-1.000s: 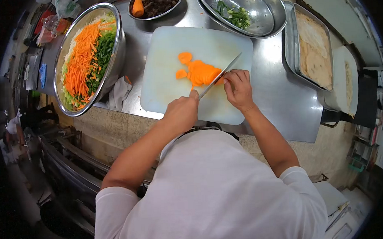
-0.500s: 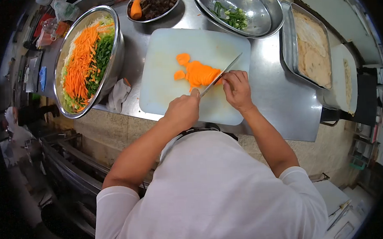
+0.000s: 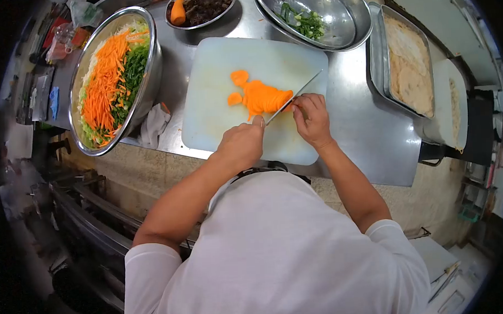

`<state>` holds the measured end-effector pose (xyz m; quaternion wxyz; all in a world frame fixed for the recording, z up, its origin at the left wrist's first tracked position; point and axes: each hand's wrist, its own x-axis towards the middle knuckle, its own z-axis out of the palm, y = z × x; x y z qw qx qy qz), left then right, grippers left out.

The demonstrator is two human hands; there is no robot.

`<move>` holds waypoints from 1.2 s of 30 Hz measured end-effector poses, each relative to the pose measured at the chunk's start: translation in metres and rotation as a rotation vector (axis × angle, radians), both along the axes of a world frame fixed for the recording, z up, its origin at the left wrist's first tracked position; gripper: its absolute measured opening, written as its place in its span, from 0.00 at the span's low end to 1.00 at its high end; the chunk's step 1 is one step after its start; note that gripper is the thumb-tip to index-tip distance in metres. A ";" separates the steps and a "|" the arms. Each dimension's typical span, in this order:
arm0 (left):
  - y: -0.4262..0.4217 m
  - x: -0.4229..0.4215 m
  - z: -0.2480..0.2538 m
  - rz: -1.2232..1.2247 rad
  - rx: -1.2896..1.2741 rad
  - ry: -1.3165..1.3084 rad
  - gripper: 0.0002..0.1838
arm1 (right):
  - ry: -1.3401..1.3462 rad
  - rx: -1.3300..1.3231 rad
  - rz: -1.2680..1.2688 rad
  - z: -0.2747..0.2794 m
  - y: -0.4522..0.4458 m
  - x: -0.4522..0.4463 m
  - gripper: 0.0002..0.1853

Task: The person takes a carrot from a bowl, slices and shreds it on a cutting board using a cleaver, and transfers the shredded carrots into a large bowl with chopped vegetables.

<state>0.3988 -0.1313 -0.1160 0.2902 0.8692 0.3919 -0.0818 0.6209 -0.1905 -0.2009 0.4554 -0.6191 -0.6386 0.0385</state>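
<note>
Steel bench (image 3: 372,136), carrying white cutting board (image 3: 222,125). On the board: sliced carrot (image 3: 265,97), overlapping in a row, two slices (image 3: 239,77) loose at its left; knife (image 3: 306,85), slanted at the row's right end. Left hand (image 3: 241,142): closed round the knife's handle. Right hand (image 3: 313,121): fingertips drawn together on the carrot's end. Left of the board: grey cloth (image 3: 155,126); bowl of shredded vegetables (image 3: 155,66). Beyond the board: bowl with dark food (image 3: 202,24); bowl with chopped greens (image 3: 341,21). Right of the board: tray (image 3: 378,64)
</note>
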 end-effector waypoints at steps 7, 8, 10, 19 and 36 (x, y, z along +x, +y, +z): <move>0.003 -0.009 0.051 -0.032 -0.052 0.010 0.10 | 0.006 -0.016 -0.003 0.003 -0.002 -0.001 0.08; 0.003 -0.010 0.053 -0.028 -0.081 0.044 0.10 | 0.000 -0.010 -0.004 0.003 -0.001 0.000 0.08; 0.003 -0.006 0.042 -0.030 -0.115 0.080 0.11 | 0.015 -0.007 -0.012 0.002 -0.001 0.000 0.08; 0.009 0.002 0.031 -0.037 -0.039 -0.014 0.11 | 0.019 -0.034 -0.020 -0.001 -0.003 0.003 0.09; 0.008 -0.002 0.045 -0.063 -0.033 0.009 0.10 | 0.004 -0.033 0.007 -0.004 -0.005 0.009 0.09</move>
